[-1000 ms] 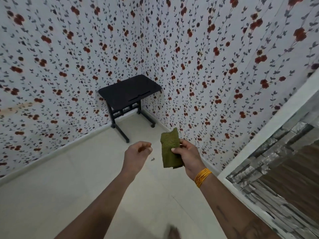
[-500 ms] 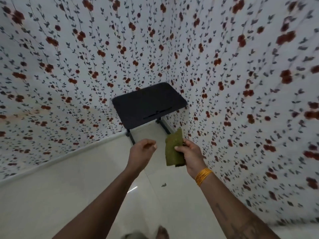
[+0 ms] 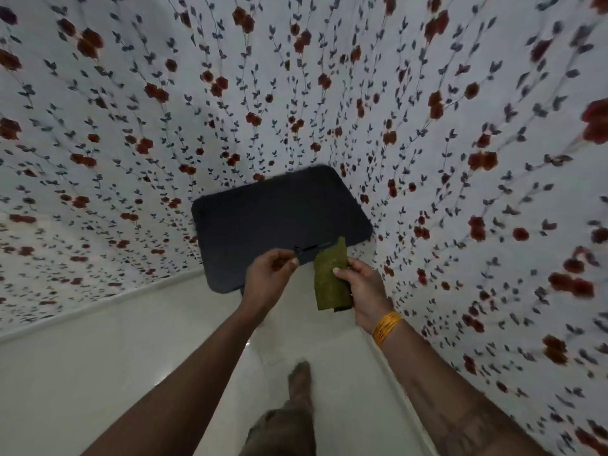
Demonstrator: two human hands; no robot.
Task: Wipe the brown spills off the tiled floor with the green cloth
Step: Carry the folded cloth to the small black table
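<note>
Two hands up at chest height, over floor. Right hand (image 3: 360,287): thumb across front of green cloth (image 3: 331,280), fingers curled behind, firm pinch; cloth folded, hanging upright, clear of floor and of everything else. Left hand (image 3: 268,281): fingers loosely curled, thumb near forefinger, holding nothing visible; just beside cloth, not touching it. Orange bangles (image 3: 386,326) on right wrist. Beyond hands: black table (image 3: 279,218) standing in corner, top bare apart from thin dark ridge near front edge. Flowered wallpaper (image 3: 131,126) on both walls. Pale tiled floor (image 3: 98,373) below, glossy; foot (image 3: 300,383) visible low in view, blurred. No brown spills found in any visible floor area; forearms and blur hide part of it. Judgement: wiping not begun, cloth only carried. Left to do: locate spills, get down, press cloth to tiles, rub until brown marks gone.
</note>
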